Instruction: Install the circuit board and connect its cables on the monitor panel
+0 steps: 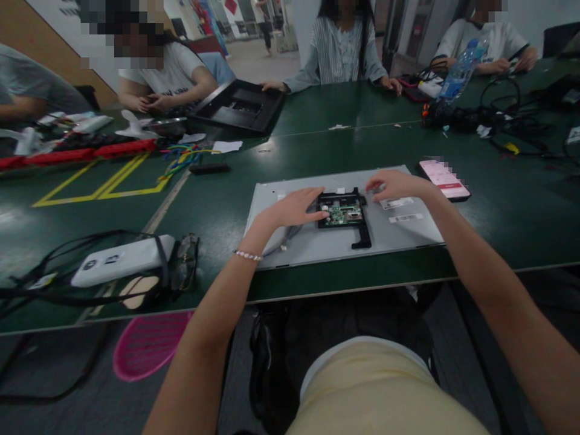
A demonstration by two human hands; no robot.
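Observation:
A flat grey metal panel (385,232), shaped like the back of a screen, lies on the table in front of me. On its middle sits a black plastic bracket (361,235) around a green circuit board (342,212). My left hand (296,207) rests over the panel with fingers stretched and thumb apart, touching the bracket's left side. Just right of the bracket's upper corner, my right hand (396,183) hovers close above the panel with fingers curled together; whatever is between the fingertips is too small to make out. A grey cable (276,240) lies partly hidden under my left wrist.
A phone (444,178) lies right of the panel. On the left are a white power bank (122,261), cables and glasses (185,260). Across the table a person's hand touches a black tray-like cover (235,106). A bottle (460,72) stands far right, beside cables.

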